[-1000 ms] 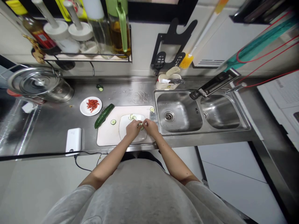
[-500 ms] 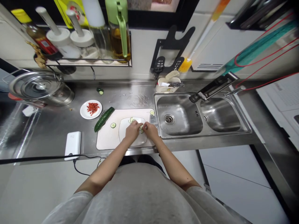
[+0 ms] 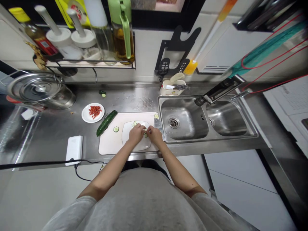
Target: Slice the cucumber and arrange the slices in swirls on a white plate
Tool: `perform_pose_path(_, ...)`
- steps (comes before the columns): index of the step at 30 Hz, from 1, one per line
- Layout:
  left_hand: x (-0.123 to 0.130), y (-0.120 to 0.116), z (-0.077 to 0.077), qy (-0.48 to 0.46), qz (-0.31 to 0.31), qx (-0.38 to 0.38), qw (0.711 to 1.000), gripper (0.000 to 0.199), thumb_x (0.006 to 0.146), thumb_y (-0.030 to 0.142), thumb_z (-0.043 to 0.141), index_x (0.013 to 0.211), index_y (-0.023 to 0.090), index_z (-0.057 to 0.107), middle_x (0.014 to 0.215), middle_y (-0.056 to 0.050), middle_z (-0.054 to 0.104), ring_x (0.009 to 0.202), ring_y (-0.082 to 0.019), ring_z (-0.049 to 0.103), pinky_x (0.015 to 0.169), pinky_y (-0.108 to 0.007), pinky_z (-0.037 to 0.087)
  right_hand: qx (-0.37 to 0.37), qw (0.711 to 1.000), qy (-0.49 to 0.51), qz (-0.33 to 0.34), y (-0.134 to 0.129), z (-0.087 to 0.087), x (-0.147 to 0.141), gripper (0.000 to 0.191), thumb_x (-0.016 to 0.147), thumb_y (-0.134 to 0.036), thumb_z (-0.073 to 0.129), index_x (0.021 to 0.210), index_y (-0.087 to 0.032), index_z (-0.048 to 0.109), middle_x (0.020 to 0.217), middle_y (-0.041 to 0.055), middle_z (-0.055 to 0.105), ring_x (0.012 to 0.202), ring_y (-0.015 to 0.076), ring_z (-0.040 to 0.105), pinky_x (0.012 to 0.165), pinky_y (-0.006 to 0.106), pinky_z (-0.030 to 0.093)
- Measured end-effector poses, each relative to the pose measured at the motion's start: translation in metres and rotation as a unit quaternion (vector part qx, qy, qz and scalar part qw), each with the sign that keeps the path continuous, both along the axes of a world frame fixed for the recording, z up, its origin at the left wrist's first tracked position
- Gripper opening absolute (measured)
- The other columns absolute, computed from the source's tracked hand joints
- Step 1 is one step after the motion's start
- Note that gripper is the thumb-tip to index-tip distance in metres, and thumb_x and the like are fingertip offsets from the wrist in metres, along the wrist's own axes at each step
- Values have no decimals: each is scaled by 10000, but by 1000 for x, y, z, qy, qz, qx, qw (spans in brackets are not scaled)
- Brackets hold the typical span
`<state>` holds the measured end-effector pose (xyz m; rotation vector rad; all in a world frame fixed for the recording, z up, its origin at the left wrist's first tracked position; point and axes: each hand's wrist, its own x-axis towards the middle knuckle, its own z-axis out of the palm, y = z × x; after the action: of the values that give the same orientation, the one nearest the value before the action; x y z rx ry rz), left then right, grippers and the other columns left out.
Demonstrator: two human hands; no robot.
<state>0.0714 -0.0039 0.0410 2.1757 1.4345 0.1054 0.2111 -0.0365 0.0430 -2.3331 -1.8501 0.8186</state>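
Note:
My left hand and my right hand meet over a white plate, fingertips pinched on a small cucumber slice that they mostly hide. More slices lie along the far side of the plate. The plate rests on a pale cutting board. To its left lies a single cucumber slice, and another slice sits at the board's far right corner. Beside my right hand a knife blade shows partly. A dark green cucumber lies across the board's left edge.
A small plate of red berries stands left of the board, with a cucumber end behind it. Further left are a steel pot and a white power bank with a cable. The double sink adjoins on the right.
Both hands stay pinched together over the plate, with only slight finger movement. The view has shifted a little; the objects on the counter keep their places.

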Motion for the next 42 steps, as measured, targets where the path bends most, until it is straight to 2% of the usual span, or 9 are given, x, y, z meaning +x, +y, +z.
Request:
perform_pose_path(3, -4, -6, -5, -6, 14, -9, 1000, 186, 912, 322, 517, 1019, 256, 654, 1010, -48, 575, 954, -184, 570, 717, -263, 426, 5, 1000, 11, -5, 0, -1, 1, 163, 899, -330, 524, 974, -218, 615, 815, 22, 661, 763, 155, 562, 608, 228, 283)
perform_pose_path(7, -5, -6, -7, -9, 15, -14, 1000, 170, 902, 302, 537, 1017, 258, 655, 1003, -44, 575, 956, -182, 573, 720, -261, 427, 17, 999, 42, -21, 0, -2, 7, 159, 903, -305, 500, 968, -216, 615, 784, 5, 656, 741, 151, 563, 608, 227, 300)
perform_pose_path(11, -4, -5, -6, -12, 16, -16, 1000, 177, 905, 302, 529, 1019, 249, 653, 990, -44, 581, 946, -182, 575, 717, -265, 424, 14, 999, 23, -40, 6, 2, 12, 159, 905, -317, 502, 969, -216, 607, 789, 9, 657, 772, 159, 577, 621, 233, 314)
perform_pose_path(20, -6, -11, -11, -50, 26, 0, 998, 185, 935, 286, 467, 964, 232, 641, 948, -45, 614, 946, -186, 565, 724, -270, 412, -21, 999, -42, 13, 27, 7, 11, 252, 862, -425, 576, 981, -204, 591, 889, 55, 661, 851, 193, 587, 643, 254, 339)
perform_pose_path(24, -4, -11, -10, -68, 35, -10, 997, 168, 925, 324, 498, 927, 229, 637, 935, -36, 626, 924, -182, 570, 718, -268, 407, -6, 1000, -23, 7, 22, 9, 17, 265, 868, -447, 559, 962, -203, 597, 877, 53, 657, 838, 194, 582, 648, 260, 342)
perform_pose_path(27, -1, -11, -8, -55, 46, -22, 997, 135, 909, 306, 527, 912, 228, 638, 932, -35, 628, 907, -180, 573, 697, -265, 398, -28, 1000, -13, -1, 14, 14, 21, 277, 855, -463, 579, 952, -204, 603, 890, 53, 659, 833, 195, 582, 654, 263, 350)
perform_pose_path(33, 2, -11, -7, -39, 50, -28, 998, 120, 901, 276, 534, 874, 223, 639, 921, -32, 626, 896, -177, 572, 662, -260, 381, -64, 997, -32, 10, 5, 17, 20, 297, 848, -444, 592, 974, -179, 639, 930, 89, 675, 879, 206, 598, 709, 276, 381)
perform_pose_path(42, 4, -10, -6, -18, 55, -40, 998, 129, 900, 293, 539, 886, 222, 645, 938, -38, 618, 905, -175, 571, 680, -257, 391, -51, 994, -64, 69, 12, 14, 19, 249, 870, -347, 552, 954, -166, 701, 956, 114, 700, 920, 213, 627, 743, 271, 406)
